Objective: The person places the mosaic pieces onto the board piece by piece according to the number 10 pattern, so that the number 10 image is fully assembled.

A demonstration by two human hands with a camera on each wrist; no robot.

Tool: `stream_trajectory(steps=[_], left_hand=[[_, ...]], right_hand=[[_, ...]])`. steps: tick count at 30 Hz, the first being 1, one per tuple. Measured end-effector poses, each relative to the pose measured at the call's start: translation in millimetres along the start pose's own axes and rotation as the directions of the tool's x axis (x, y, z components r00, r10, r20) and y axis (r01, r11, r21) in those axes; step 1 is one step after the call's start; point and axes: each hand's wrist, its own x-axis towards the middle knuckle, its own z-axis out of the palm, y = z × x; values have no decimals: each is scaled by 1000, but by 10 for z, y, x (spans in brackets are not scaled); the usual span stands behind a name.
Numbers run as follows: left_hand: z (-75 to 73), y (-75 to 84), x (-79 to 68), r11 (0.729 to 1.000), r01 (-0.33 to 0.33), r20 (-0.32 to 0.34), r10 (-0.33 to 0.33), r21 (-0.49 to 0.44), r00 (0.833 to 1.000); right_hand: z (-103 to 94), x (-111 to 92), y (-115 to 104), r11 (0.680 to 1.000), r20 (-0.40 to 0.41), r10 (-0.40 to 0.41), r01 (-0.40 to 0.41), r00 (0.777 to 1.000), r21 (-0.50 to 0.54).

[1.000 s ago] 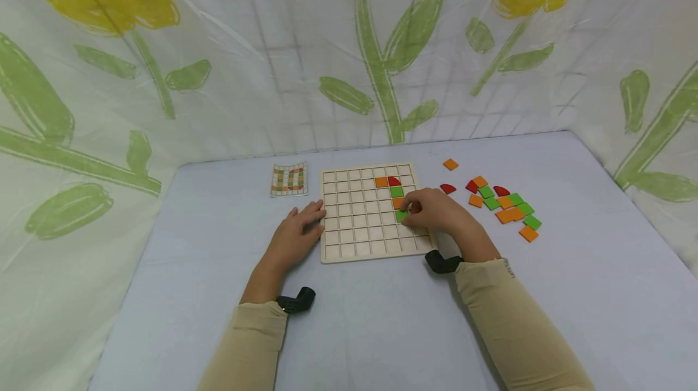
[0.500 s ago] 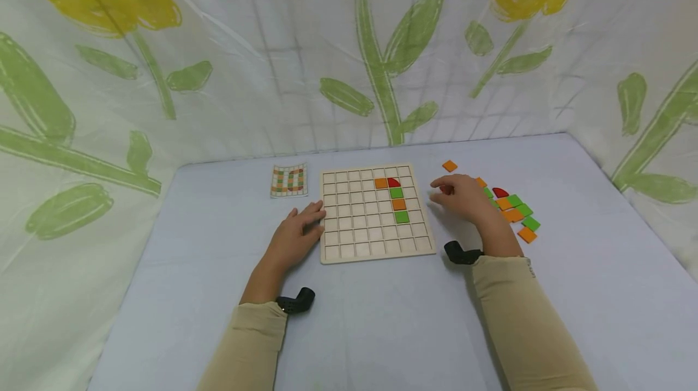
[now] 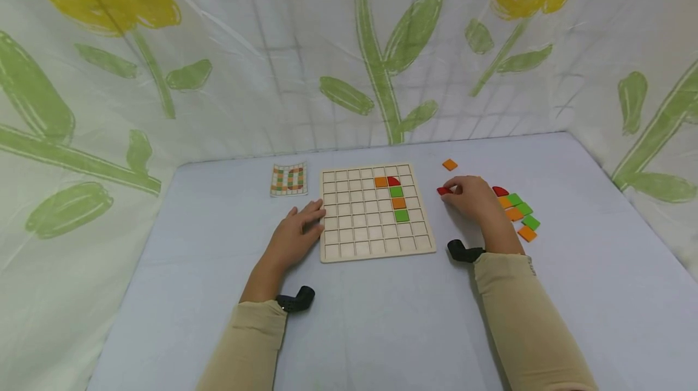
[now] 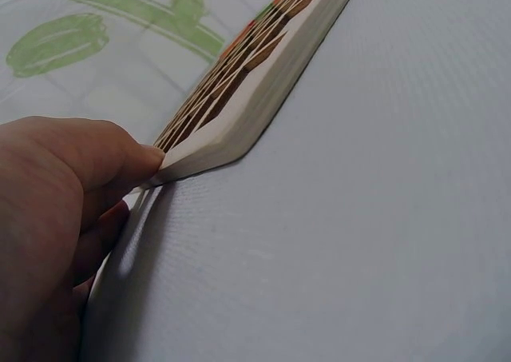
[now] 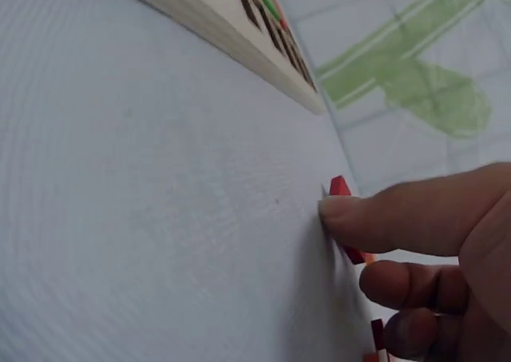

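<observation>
To the right of the wooden grid board, my right hand pinches a red quarter-circle tile between thumb and fingers. The right wrist view shows the thumb against that red tile, close to the tabletop. My left hand rests at the board's left edge, its thumb touching the wooden rim in the left wrist view. On the board lie an orange square tile, a red quarter-circle, a green tile, an orange tile and a green tile.
Several loose orange and green tiles lie right of my right hand, with a red quarter-circle behind them. One orange tile lies apart near the back. A printed pattern card sits left of the board. A flowered curtain hangs behind.
My right hand has left the green tile on the board and moved right to the red quarter-circle tile, which it now pinches. My left hand has stayed at the board's edge.
</observation>
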Motion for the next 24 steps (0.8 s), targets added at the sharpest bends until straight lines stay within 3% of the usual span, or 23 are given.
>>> stream_trajectory(steps=[9, 15, 24], left_hand=[[2, -1, 0, 1000, -1, -3, 1, 3, 1000], [2, 2, 4, 1000, -1, -2, 1, 0, 1000], [2, -8, 3, 1000, -7, -7, 7, -1, 1000]], right_hand=[[-37, -38, -26, 992, -9, -66, 67, 998, 103], [-63, -52, -104, 982, 28, -141, 137, 990, 128], [-43, -93, -205, 939, 131, -162, 111, 978, 327]])
